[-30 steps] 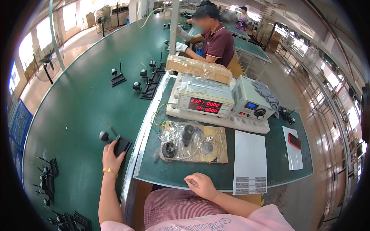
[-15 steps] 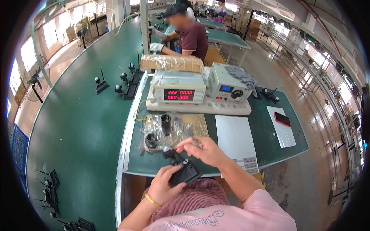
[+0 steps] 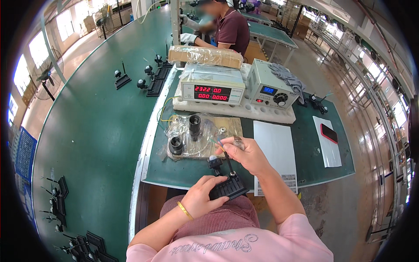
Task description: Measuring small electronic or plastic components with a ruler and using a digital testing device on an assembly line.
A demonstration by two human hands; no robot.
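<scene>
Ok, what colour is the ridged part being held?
The ridged part is black, best seen in the head view.

Left grip (image 3: 204, 195) on black fixture (image 3: 229, 187), right grip (image 3: 248, 153) at wires (image 3: 221, 147)

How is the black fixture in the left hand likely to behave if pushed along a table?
The fixture is probably stiff: it looks ribbed and solid. Its thin cable likely flexes. The flat, blocky shape suggests sliding rather than rolling.

Red digits light the far meter (image 3: 212, 93) and cursive lettering crosses the near pink shirt (image 3: 231, 244) (the white sheet's (image 3: 275, 144) labels (image 3: 289, 178) are illegible).
</scene>
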